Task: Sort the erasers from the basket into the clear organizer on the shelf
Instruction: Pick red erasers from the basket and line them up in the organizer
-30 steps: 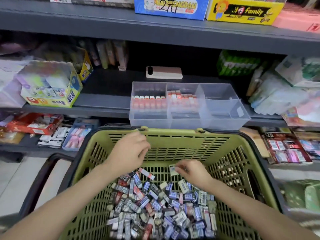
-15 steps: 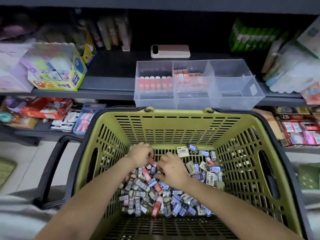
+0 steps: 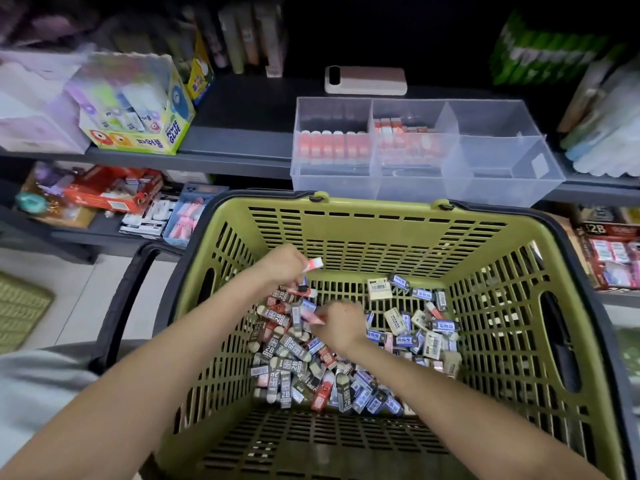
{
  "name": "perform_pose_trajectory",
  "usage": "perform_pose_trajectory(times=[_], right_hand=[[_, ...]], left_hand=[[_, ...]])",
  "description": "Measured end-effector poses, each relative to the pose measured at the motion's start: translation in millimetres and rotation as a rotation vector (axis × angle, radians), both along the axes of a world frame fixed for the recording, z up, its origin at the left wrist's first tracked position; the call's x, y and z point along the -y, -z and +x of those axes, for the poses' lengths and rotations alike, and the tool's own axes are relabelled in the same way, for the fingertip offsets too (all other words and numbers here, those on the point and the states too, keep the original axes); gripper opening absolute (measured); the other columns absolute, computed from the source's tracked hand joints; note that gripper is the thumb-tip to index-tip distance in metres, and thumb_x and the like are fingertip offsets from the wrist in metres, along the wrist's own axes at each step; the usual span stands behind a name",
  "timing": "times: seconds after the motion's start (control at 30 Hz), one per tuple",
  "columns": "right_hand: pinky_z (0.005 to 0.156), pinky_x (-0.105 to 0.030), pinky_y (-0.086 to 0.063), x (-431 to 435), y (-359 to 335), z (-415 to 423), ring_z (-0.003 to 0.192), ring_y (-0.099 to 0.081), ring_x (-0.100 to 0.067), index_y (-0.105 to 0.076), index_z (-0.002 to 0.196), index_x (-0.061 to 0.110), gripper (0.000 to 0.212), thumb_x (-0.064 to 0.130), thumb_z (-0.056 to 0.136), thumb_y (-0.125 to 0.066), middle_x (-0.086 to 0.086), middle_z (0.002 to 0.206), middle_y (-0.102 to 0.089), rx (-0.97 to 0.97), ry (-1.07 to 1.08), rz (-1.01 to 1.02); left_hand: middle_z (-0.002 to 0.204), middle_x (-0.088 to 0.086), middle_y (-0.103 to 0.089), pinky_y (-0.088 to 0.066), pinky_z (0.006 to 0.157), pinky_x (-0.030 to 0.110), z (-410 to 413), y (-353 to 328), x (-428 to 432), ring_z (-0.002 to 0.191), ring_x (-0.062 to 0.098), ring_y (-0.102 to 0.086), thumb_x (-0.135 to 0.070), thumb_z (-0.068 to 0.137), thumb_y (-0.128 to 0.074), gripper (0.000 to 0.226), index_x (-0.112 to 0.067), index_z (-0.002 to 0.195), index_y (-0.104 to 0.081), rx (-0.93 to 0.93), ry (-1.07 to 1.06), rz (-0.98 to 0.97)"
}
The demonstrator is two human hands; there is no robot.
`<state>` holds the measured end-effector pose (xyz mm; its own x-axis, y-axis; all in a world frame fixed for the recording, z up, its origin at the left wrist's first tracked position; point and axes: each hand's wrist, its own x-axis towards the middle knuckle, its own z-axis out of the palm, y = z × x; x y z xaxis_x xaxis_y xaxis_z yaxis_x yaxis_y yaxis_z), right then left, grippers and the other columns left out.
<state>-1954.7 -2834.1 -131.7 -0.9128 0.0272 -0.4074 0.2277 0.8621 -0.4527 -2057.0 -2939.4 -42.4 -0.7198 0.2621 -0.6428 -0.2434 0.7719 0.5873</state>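
Loose erasers (image 3: 294, 362) lie heaped on the floor of the green basket (image 3: 363, 230), towards its far half. Grey "2B" sleeves are mostly on the left, blue-labelled ones on the right, and red ones are mixed in.

The left hand (image 3: 282, 268) is above the far-left edge of the pile. Its fingers are clenched round a red-and-white eraser (image 3: 314, 264), whose white end sticks out to the right of the fist. More red sleeves show just under the fist (held or lying on the pile, cannot tell).

The right hand (image 3: 341, 322) is low on the pile with its back to the camera and its fingers curled. It pinches a pinkish-red eraser (image 3: 313, 318) at its left side. Both forearms reach in over the near rim.

The clear organizer (image 3: 502, 174) sits on the grey shelf (image 3: 235, 143) just beyond the basket's far rim. A row of red-and-white erasers stands in its left compartment and more red ones in the middle one.

A phone (image 3: 365, 80) lies flat behind the organizer. A "Power Glue" box (image 3: 138, 109) stands well to the left on the same shelf, and a green pack (image 3: 540, 57) is at the back right (blurred). On the lower shelf are a red box (image 3: 110, 188) on the left and "2B" cartons (image 3: 609, 251) on the right. A grey sleeve (image 3: 34, 386) shows at the left edge.
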Motion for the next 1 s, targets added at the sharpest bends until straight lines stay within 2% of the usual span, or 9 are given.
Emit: perform_pose_trajectory(times=[0.07,0.13,0.27,0.4,0.47,0.53,0.77,0.9,1.0], right_hand=[[0.073,-0.031,-0.054,-12.3,-18.8,0.2,0.062,-0.058,-0.013,-0.073,0.093,0.012,0.024,0.033,0.089,-0.061,-0.001,0.074,-0.067,0.057,0.211,-0.337],[0.072,-0.034,-0.056,-18.3,-45.7,0.6,0.061,-0.057,-0.014,-0.072,0.092,0.006,0.023,0.027,0.086,-0.066,-0.011,0.077,-0.069,-0.011,0.348,-0.67],[0.057,-0.02,-0.052,-4.7,-96.1,-6.8,0.056,-0.059,-0.005,-0.07,0.087,0.025,0.007,0.021,0.082,-0.069,0.001,0.072,-0.071,-0.185,0.245,-0.921],[0.078,-0.03,-0.057,3.7,-103.1,-17.0,0.079,-0.068,-0.018,-0.065,0.111,0.01,0.027,0.009,0.084,-0.066,0.0,0.089,-0.072,-0.155,0.275,-1.116],[0.085,-0.032,-0.055,5.8,-87.3,-19.3,0.086,-0.067,-0.02,-0.065,0.11,0.005,0.023,0.006,0.087,-0.061,-0.005,0.096,-0.07,-0.153,0.298,-1.022],[0.092,-0.032,-0.052,10.5,-63.6,-20.9,0.093,-0.064,-0.016,-0.065,0.11,0.007,0.022,0.013,0.09,-0.06,-0.004,0.107,-0.068,-0.089,0.19,-0.695],[0.097,-0.036,-0.035,43.6,-4.6,-33.7,0.11,-0.041,-0.018,-0.06,0.121,0.018,0.056,0.055,0.08,-0.058,0.003,0.122,-0.056,-0.253,-0.572,0.094],[0.086,-0.036,-0.045,45.1,-4.3,-40.7,0.099,-0.041,-0.017,-0.063,0.113,0.019,0.044,0.05,0.083,-0.058,0.004,0.111,-0.058,-0.263,-0.535,0.09],[0.082,-0.03,-0.044,12.5,-9.1,-24.6,0.084,-0.042,-0.011,-0.066,0.101,0.023,0.025,0.043,0.088,-0.056,0.01,0.084,-0.057,-0.139,-0.594,-0.08]], left_hand=[[0.09,0.01,-0.059,-0.045,0.064,0.025,3.1,-16.8,7.9,0.072,0.016,-0.052,-0.006,0.1,-0.039,0.02,0.002,0.103,-0.057,0.091,-0.17,0.074],[0.088,0.009,-0.055,-0.041,0.068,0.028,12.4,-31.8,15.8,0.072,0.016,-0.049,-0.019,0.102,-0.039,0.021,-0.005,0.096,-0.055,0.146,-0.269,0.15],[0.113,0.008,-0.06,-0.043,0.088,0.031,33.3,-48.2,20.0,0.103,0.015,-0.056,-0.056,0.083,-0.053,0.048,-0.016,0.109,-0.05,0.293,-0.173,0.438],[0.095,0.005,-0.057,-0.045,0.079,0.028,30.3,-48.2,22.9,0.091,0.018,-0.058,-0.028,0.096,-0.052,0.017,-0.012,0.1,-0.047,-0.074,-0.411,0.42],[0.081,0.003,-0.052,-0.046,0.072,0.031,24.9,-50.8,27.4,0.074,0.016,-0.052,-0.028,0.099,-0.047,0.022,-0.007,0.103,-0.045,-0.21,-0.497,0.444],[0.076,0.002,-0.052,-0.052,0.07,0.029,21.1,-60.3,31.6,0.067,0.013,-0.054,-0.024,0.1,-0.045,0.016,-0.008,0.1,-0.047,-0.227,-0.537,0.589],[0.065,0.0,-0.059,-0.049,0.053,0.024,7.7,-78.3,58.4,0.058,0.013,-0.056,-0.017,0.097,-0.043,0.016,-0.014,0.082,-0.046,-0.101,-0.594,1.007],[0.066,0.0,-0.058,-0.047,0.052,0.023,1.8,-75.0,65.5,0.057,0.012,-0.055,-0.017,0.097,-0.043,0.013,-0.014,0.084,-0.044,-0.09,-0.663,1.04],[0.065,-0.001,-0.059,-0.048,0.053,0.023,1.0,-71.4,68.3,0.057,0.012,-0.056,-0.017,0.096,-0.044,0.012,-0.013,0.085,-0.043,-0.082,-0.649,1.038]])
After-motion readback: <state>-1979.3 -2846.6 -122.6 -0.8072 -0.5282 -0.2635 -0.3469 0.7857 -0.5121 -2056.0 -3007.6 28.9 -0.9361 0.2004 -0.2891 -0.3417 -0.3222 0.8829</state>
